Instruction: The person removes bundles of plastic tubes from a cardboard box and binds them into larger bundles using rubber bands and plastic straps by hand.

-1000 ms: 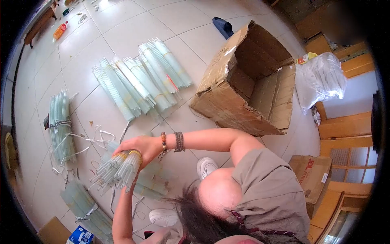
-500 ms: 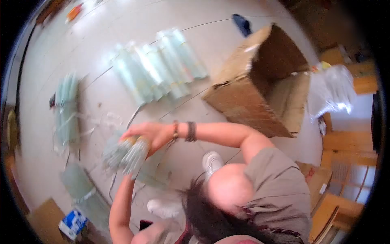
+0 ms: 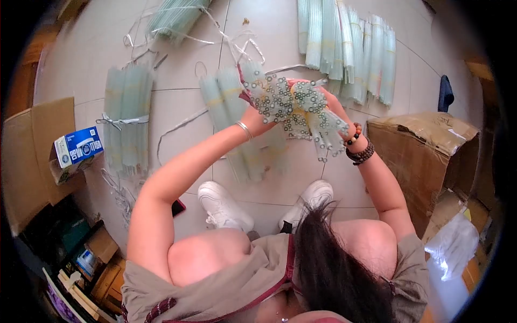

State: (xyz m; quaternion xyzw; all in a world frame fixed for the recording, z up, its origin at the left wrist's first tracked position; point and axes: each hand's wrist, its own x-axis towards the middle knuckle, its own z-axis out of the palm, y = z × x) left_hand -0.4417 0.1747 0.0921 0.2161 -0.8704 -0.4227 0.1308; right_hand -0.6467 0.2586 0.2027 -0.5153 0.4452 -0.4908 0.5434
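Thin clear tubes (image 3: pixel 277 99), gathered in several bundles with yellow bands, are held up with their round ends facing me. My left hand (image 3: pixel 259 120) is closed around their left side, its fingers partly hidden behind them. Around the right side, my right hand (image 3: pixel 335 107) grips the tubes, some of which fan out below it. A dark red strip (image 3: pixel 244 92) shows by the left hand. Just under the hands, more banded tube bundles (image 3: pixel 216 105) lie on the floor.
Tied with white string, a tube bundle (image 3: pixel 128 137) lies at left; another bundle (image 3: pixel 177 21) is at the top. Several banded bundles (image 3: pixel 350 51) lie upper right. A cardboard box (image 3: pixel 414 161) stands at right, a blue-and-white carton (image 3: pixel 79 148) at left. Loose string (image 3: pixel 186 123) crosses the floor.
My view has turned, so the floor things appear shifted and rotated. The held tubes now appear farther right and higher, ends towards me, with both hands around them.
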